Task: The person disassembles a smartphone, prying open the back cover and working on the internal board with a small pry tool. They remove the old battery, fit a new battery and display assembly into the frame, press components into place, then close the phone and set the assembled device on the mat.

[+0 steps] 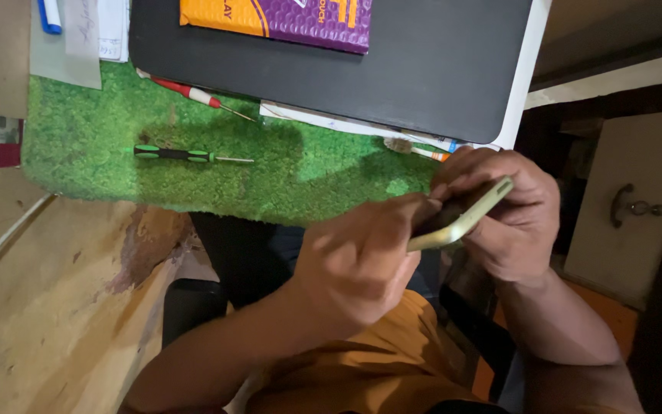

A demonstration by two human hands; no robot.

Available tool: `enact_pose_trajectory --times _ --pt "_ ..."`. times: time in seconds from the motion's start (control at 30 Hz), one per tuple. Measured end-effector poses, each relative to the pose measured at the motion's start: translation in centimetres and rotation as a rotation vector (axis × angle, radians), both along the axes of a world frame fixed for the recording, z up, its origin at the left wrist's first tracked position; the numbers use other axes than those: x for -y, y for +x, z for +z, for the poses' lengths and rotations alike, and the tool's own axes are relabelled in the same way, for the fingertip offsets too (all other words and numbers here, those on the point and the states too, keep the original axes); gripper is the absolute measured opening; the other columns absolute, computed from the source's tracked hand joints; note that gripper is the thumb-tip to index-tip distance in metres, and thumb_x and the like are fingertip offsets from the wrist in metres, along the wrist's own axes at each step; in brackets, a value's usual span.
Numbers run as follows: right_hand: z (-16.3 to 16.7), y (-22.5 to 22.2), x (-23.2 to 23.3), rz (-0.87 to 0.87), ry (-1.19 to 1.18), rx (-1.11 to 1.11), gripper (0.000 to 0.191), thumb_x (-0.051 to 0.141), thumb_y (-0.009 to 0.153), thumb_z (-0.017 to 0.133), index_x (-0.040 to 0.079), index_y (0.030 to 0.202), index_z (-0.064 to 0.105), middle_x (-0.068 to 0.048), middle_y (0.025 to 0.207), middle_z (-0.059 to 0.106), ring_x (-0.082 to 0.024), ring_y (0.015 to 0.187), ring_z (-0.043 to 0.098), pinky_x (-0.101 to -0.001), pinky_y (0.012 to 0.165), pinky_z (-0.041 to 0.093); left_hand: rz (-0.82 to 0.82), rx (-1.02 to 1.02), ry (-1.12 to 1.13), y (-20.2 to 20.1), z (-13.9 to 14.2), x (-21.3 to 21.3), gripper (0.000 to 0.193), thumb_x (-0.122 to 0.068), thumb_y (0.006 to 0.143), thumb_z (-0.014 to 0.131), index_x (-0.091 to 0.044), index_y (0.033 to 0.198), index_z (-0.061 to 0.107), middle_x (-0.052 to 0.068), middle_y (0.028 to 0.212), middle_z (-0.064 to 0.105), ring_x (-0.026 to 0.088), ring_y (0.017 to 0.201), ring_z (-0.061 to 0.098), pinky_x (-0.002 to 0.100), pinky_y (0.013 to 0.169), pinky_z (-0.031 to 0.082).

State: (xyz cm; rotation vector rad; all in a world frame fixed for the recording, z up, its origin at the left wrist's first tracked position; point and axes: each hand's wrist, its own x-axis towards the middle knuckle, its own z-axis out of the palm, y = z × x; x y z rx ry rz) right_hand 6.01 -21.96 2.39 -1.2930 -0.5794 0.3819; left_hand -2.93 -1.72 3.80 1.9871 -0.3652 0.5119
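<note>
Left hand [358, 264] and right hand [511, 218] both clamped thin phone [461, 218], edge-on, above lap. We judged it rigid, slick, fragile; grip by frame edges. Green screwdriver [185, 155] lay on green mat [300, 176], ten o'clock.

Bright green fuzzy mat [216, 153], grass-textured, and on it a screwdriver [185, 155] banded black and green. Above that, a red-and-white one [193, 93]. The phone frame [465, 216] shows pale gold along its edge. A flat matte-black pad [392, 69] carries a purple-and-orange box [285, 19]. The shirt [369, 368] is mustard orange, and the worktop [40, 307] is light wood with a dark stain.
</note>
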Motion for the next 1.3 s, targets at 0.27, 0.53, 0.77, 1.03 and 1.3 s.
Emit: enact_pose_trajectory --times 0.27,0.53,0.77,1.03,1.3 --pt "-1.0 -0.6 -0.8 0.078 0.138 -0.409 0.030 0.008 0.098 0.079 0.000 0.118 0.058 -0.012 0.107 0.061 -0.016 0.096 0.058 -0.0291 0.084 0.051 0.062 -0.113 0.095 -0.7 1.5 0.0 0.036 -0.003 0.101 0.067 0.008 0.132 0.052 0.021 0.111 0.070 0.026 0.083 0.070 0.034 0.071 0.058" --pt "-1.9 -1.1 -0.5 0.059 0.058 -0.371 0.026 0.005 0.098 0.074 -0.001 0.117 0.058 -0.009 0.106 0.063 -0.013 0.093 0.059 -0.0257 0.081 0.050 0.138 -0.070 0.258 -1.0 2.2 0.2 0.058 -0.001 0.104 0.061 0.011 0.155 0.035 0.016 0.111 0.069 0.019 0.081 0.065 0.029 0.074 0.056" --pt "-2.6 -1.0 -0.2 0.030 0.031 -0.414 0.038 0.007 0.093 0.076 0.001 0.126 0.057 -0.004 0.113 0.063 -0.010 0.096 0.058 -0.0247 0.086 0.050 0.142 -0.093 0.338 -1.0 2.3 0.2 0.057 -0.001 0.108 0.060 0.012 0.156 0.033 0.013 0.103 0.066 0.017 0.080 0.063 0.026 0.072 0.055" --pt "-3.5 0.1 -0.7 0.072 0.104 -0.405 0.020 0.003 0.096 0.080 0.003 0.103 0.061 -0.013 0.096 0.067 -0.017 0.085 0.062 -0.0303 0.075 0.053 0.159 -0.095 0.314 -1.1 2.6 0.2 0.056 -0.002 0.108 0.060 0.008 0.156 0.033 0.013 0.106 0.068 0.017 0.080 0.065 0.026 0.072 0.055" --pt "-3.6 0.6 -0.7 0.114 0.115 -0.373 0.021 0.001 0.092 0.082 0.002 0.095 0.061 -0.017 0.092 0.066 -0.022 0.084 0.062 -0.0319 0.074 0.053 0.145 -0.094 0.312 -1.4 3.0 0.1 0.059 -0.004 0.107 0.062 0.010 0.156 0.033 0.019 0.112 0.069 0.019 0.080 0.065 0.027 0.071 0.056"
